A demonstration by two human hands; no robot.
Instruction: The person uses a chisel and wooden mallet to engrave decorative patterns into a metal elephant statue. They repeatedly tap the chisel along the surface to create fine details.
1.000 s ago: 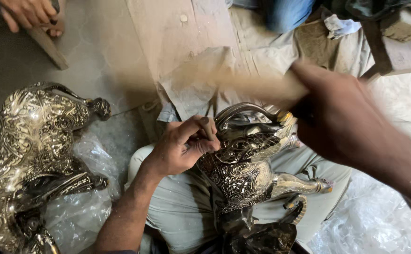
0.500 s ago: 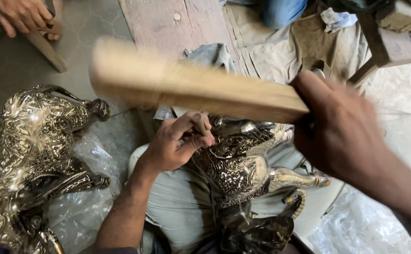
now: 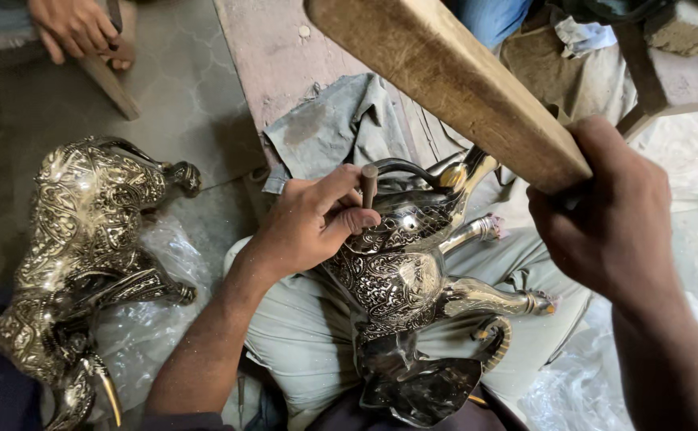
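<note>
Your left hand [image 3: 311, 226] pinches a punch [image 3: 369, 183] between thumb and fingers, holding it upright with its lower end hidden behind your fingers, against the figure [image 3: 401, 271]. That figure, a shiny engraved metal animal, lies across your lap on grey trousers [image 3: 301, 335], legs pointing to your right, a curved handle-like loop at its top near the punch. Your right hand [image 3: 608, 219] is clenched round the narrow end of a mallet [image 3: 453, 80], a flat wooden bat raised above the figure and slanting up toward the top of the view, its broad end nearest the camera. The mallet is well clear of the punch, not touching it.

On the floor to your left lies a second figure [image 3: 77, 263], brass-coloured and engraved all over, resting partly on clear plastic [image 3: 145, 335]. A crumpled grey cloth [image 3: 341, 120] sits on a board [image 3: 269, 56] just beyond your left hand. In the far left corner another person's hand [image 3: 73, 28] rests on a wooden block [image 3: 109, 80], grasping a dark tool; what kind it is, you cannot tell from here
</note>
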